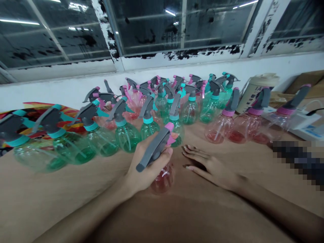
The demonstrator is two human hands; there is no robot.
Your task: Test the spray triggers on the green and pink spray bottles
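Note:
My left hand is wrapped round the neck of a pink spray bottle, whose grey trigger head with a pink nozzle points away to the upper right. The bottle's lower part shows below my fingers, near the table surface. To its right, my right hand lies low over the brown table, fingers stretched out and holding nothing. Just beyond my left hand stands a green spray bottle with a turquoise collar. Farther right is a pink spray bottle with a grey head.
Several green bottles form a row on the left, such as one spray bottle. More pink and green bottles crowd together at the back against the white wall. At the right are a beige jug, a white power strip and cardboard.

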